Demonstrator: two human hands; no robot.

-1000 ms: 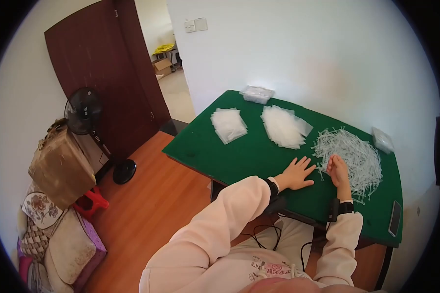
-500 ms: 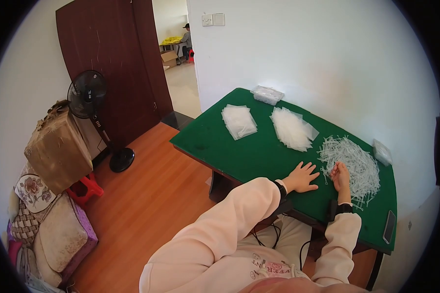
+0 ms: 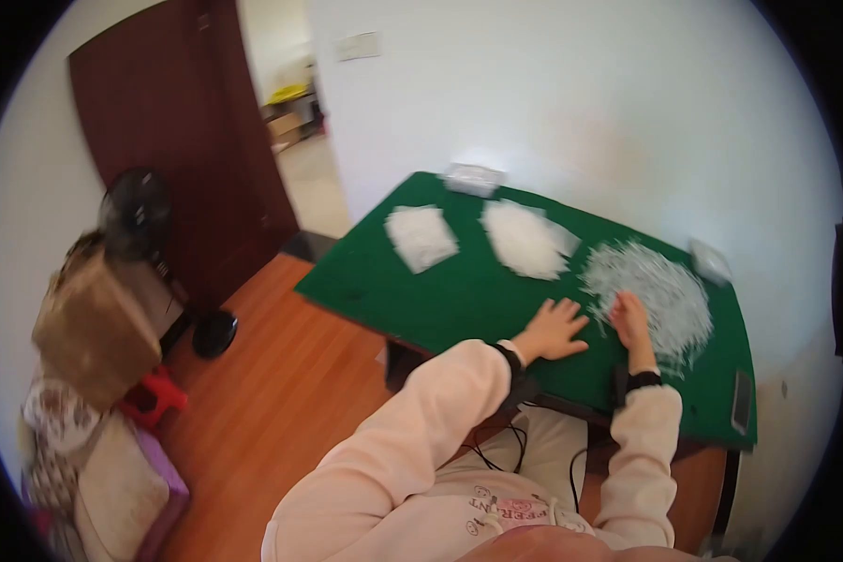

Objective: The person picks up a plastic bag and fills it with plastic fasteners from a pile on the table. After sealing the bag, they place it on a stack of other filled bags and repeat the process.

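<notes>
My left hand point(image 3: 554, 331) lies flat on the green table point(image 3: 365, 272), fingers spread, with nothing in it. Just to its right, my right hand point(image 3: 631, 318) rests at the left edge of a heap of small clear plastic pieces point(image 3: 663, 298). Its fingers are curled together, and what they hold, if anything, is too small and blurred to make out. Beyond my hands lie a pile of clear bags point(image 3: 525, 242) and a smaller stack of clear bags point(image 3: 421, 237).
A clear packet point(image 3: 473, 179) sits at the table's back edge, another packet point(image 3: 711, 261) at the right. A phone point(image 3: 741, 401) lies near the right edge. On the left stand a black fan point(image 3: 137, 214), a cardboard box point(image 3: 98, 328) and a red stool point(image 3: 155, 397).
The whole view has shifted and blurred, with the table now further left. Both hands keep nearly the same places relative to the heap and the table.
</notes>
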